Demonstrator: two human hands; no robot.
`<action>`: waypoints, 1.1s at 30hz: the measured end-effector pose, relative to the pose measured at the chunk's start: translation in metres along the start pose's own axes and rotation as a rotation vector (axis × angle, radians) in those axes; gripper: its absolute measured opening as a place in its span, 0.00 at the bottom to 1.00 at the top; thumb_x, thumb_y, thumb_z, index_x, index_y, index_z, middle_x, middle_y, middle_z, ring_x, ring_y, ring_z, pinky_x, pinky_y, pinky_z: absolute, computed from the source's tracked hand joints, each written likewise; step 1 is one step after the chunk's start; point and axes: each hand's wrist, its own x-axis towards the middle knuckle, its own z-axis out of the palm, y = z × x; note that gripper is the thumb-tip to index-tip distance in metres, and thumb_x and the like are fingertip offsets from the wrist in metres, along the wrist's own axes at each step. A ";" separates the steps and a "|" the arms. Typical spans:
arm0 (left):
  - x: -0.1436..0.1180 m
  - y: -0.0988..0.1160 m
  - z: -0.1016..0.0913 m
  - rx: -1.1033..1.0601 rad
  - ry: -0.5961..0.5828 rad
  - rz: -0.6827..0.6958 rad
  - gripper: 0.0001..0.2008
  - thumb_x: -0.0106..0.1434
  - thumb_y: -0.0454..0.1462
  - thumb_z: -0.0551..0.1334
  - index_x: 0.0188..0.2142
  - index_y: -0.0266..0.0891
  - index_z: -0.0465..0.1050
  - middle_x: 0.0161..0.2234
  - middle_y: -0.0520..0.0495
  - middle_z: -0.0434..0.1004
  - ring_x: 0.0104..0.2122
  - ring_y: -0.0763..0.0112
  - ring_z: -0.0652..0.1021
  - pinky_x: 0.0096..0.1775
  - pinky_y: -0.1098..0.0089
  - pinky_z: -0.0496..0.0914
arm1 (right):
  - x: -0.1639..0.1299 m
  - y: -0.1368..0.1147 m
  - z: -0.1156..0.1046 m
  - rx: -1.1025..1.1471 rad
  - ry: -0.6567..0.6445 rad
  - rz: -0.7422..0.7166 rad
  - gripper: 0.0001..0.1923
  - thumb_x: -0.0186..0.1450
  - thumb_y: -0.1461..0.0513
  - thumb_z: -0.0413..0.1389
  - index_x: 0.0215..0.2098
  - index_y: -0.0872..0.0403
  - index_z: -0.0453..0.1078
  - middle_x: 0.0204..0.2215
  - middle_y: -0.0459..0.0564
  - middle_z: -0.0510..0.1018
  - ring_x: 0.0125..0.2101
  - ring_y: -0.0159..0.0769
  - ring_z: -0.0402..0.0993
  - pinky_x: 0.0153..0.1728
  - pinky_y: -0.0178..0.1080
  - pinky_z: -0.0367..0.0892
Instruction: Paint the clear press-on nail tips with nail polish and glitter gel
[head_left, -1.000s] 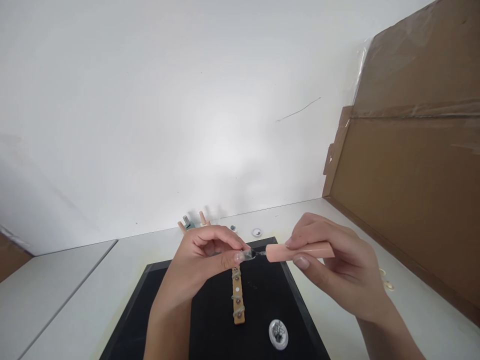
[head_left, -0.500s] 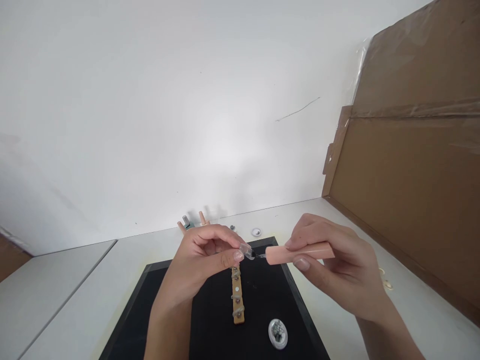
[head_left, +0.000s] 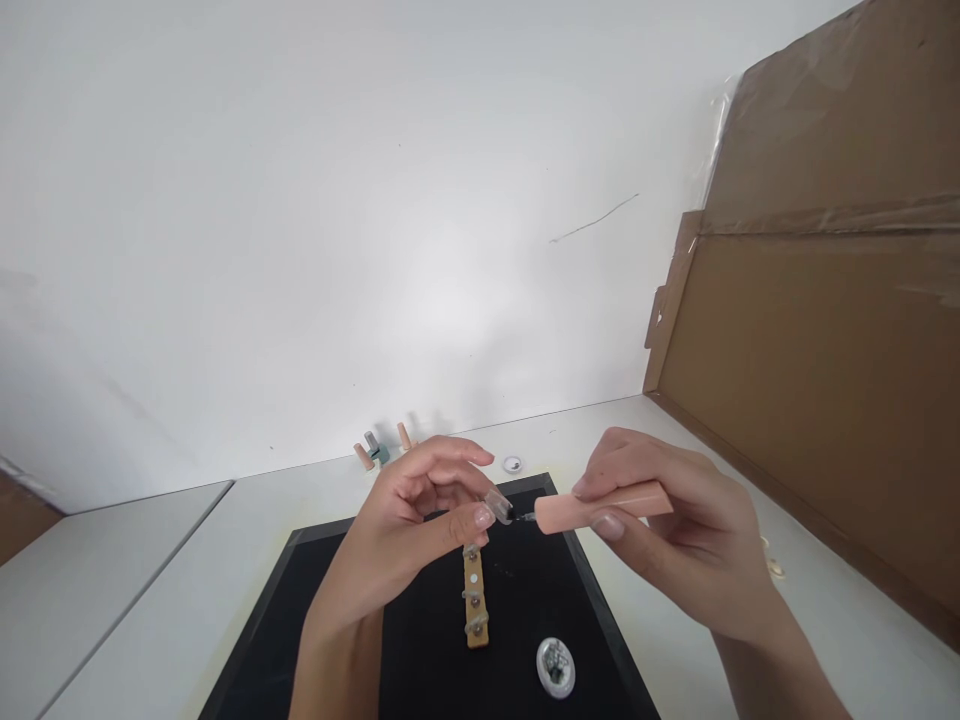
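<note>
The left hand (head_left: 420,515) pinches a small clear plastic nail tip (head_left: 497,505). The right hand (head_left: 675,530) has its grip closed on a peach-coloured brush handle (head_left: 600,507), its brush touching the tip above the black mat (head_left: 420,640).

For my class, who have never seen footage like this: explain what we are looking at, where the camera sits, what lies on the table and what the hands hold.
No machine here: these are a person's two bare hands, filmed by a camera worn on the head, looking forward and down. The left hand pinches a small clear artificial nail tip. The right hand holds a peach-coloured brush handle, its dark tip at the nail tip. Below lies a black mat on a white table. On the mat lie a wooden stick carrying more clear tips and a small round dish. Cardboard leans at the right.
</note>
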 end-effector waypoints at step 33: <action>-0.010 0.000 -0.001 0.102 -0.048 -0.054 0.07 0.62 0.37 0.68 0.38 0.42 0.71 0.31 0.50 0.82 0.28 0.73 0.78 0.30 0.76 0.71 | -0.006 0.001 0.004 0.084 0.134 0.094 0.04 0.68 0.64 0.57 0.37 0.50 0.73 0.24 0.42 0.72 0.22 0.27 0.64 0.21 0.34 0.59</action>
